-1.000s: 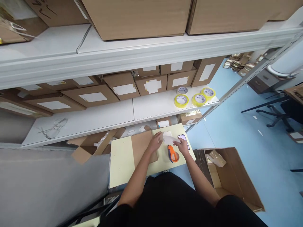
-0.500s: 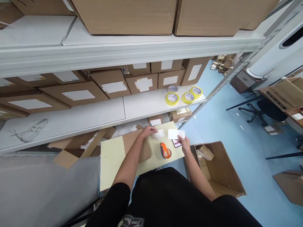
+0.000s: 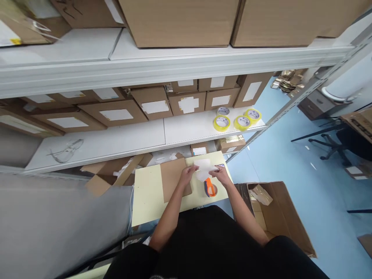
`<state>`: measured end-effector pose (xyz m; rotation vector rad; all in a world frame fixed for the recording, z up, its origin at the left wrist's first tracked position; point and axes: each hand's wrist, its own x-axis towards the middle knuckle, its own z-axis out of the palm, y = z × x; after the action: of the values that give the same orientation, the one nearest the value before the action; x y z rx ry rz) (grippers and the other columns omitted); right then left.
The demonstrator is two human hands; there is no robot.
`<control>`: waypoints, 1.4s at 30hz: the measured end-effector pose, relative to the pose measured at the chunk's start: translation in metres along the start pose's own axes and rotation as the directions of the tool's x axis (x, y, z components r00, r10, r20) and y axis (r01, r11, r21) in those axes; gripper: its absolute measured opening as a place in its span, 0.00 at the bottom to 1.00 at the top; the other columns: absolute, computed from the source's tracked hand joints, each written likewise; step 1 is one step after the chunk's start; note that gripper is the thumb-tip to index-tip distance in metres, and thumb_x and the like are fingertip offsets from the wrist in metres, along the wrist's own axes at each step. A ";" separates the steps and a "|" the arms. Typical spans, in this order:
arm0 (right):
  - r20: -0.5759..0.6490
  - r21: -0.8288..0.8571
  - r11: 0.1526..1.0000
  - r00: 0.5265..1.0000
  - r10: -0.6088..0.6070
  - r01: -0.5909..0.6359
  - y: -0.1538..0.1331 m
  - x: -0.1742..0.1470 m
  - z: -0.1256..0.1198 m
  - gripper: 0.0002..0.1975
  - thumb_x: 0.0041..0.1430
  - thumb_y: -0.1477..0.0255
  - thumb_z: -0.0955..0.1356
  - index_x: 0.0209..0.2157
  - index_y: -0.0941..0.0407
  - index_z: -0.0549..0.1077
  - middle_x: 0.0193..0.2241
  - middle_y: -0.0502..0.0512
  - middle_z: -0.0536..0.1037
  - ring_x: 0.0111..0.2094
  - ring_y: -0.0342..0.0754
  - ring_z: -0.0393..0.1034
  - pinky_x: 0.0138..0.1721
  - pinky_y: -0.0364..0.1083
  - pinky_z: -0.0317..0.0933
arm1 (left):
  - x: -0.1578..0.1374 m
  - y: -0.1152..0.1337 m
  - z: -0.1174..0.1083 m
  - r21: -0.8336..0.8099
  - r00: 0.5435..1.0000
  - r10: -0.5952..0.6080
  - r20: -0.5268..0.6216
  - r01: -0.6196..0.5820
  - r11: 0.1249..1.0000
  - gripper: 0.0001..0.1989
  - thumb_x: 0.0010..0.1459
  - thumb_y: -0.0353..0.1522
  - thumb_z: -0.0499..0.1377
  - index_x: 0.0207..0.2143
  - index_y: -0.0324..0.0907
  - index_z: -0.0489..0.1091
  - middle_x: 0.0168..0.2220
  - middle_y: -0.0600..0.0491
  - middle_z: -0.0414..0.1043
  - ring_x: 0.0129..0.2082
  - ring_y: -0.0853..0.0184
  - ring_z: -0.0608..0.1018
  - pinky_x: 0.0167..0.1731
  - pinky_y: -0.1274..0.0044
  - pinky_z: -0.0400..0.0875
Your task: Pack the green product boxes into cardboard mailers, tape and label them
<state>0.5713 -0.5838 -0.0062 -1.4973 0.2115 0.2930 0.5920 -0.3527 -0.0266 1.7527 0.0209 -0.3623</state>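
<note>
Over the pale yellow tabletop (image 3: 147,193), my left hand (image 3: 188,174) is closed at the left edge of a white paper slip (image 3: 204,164). My right hand (image 3: 221,176) pinches the white paper at its right side; one piece overlaps another, and I cannot tell how many sheets there are. Just below the paper lies an orange tape dispenser (image 3: 209,187) with a roll in it. A flat brown cardboard box (image 3: 171,180) sits left of the paper, partly behind my left forearm. Part of a phone (image 3: 221,165) shows behind my right hand.
Labelled cartons (image 3: 157,107) line the shelf ahead, with several tape rolls (image 3: 222,122) at its right end and glasses (image 3: 66,151) at its left. A large open carton (image 3: 286,209) stands on the floor to the right. An open box (image 3: 116,174) is left of the table.
My right hand has brought its white slip leftward to the paper at my left hand, so the two hands are closer together. The whole view has shifted a little.
</note>
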 end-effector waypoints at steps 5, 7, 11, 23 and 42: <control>0.210 -0.085 0.996 0.978 -0.003 0.021 -0.013 0.015 0.046 0.12 0.42 0.65 0.78 0.28 0.55 0.76 0.21 0.46 0.74 0.23 0.42 0.65 0.25 0.42 0.60 | -0.056 -0.005 -0.026 -0.015 0.992 -0.102 0.079 0.103 0.995 0.25 0.48 0.52 0.70 0.35 0.38 0.82 0.32 0.51 0.82 0.34 0.61 0.79 0.36 0.73 0.72; 0.239 -0.034 0.999 0.970 -0.033 0.042 -0.015 0.018 0.068 0.15 0.42 0.64 0.79 0.31 0.54 0.77 0.24 0.47 0.76 0.23 0.43 0.66 0.25 0.42 0.62 | -0.069 -0.007 -0.031 -0.080 0.990 -0.139 -0.019 0.137 0.987 0.24 0.46 0.50 0.71 0.34 0.38 0.82 0.32 0.51 0.82 0.34 0.60 0.80 0.37 0.72 0.73; 0.203 -0.008 0.999 0.979 -0.029 0.031 -0.010 0.015 0.097 0.18 0.47 0.59 0.77 0.37 0.54 0.79 0.30 0.50 0.80 0.24 0.42 0.67 0.28 0.44 0.65 | -0.082 -0.009 -0.042 -0.346 0.944 -0.236 -0.230 0.147 0.927 0.28 0.41 0.49 0.74 0.39 0.38 0.83 0.40 0.45 0.84 0.40 0.55 0.83 0.45 0.67 0.75; 0.312 -0.006 1.000 0.950 -0.021 0.024 -0.014 -0.021 0.117 0.14 0.58 0.57 0.72 0.33 0.53 0.79 0.32 0.52 0.83 0.26 0.43 0.68 0.32 0.45 0.66 | -0.096 0.005 -0.060 -0.431 0.900 -0.231 -0.370 0.053 0.901 0.32 0.45 0.50 0.74 0.45 0.37 0.81 0.47 0.42 0.83 0.48 0.52 0.83 0.49 0.65 0.76; 0.365 0.016 0.996 0.927 -0.090 0.091 -0.017 -0.029 0.111 0.14 0.60 0.57 0.71 0.33 0.53 0.79 0.32 0.53 0.82 0.28 0.44 0.68 0.34 0.45 0.65 | -0.103 0.022 -0.054 -0.155 0.800 -0.225 -0.556 0.165 0.974 0.42 0.43 0.41 0.77 0.60 0.41 0.71 0.42 0.47 0.83 0.41 0.58 0.84 0.47 0.67 0.76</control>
<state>0.5445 -0.4758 0.0265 -1.4208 -0.1559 0.4908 0.5110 -0.2868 0.0300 1.7053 0.6504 0.0337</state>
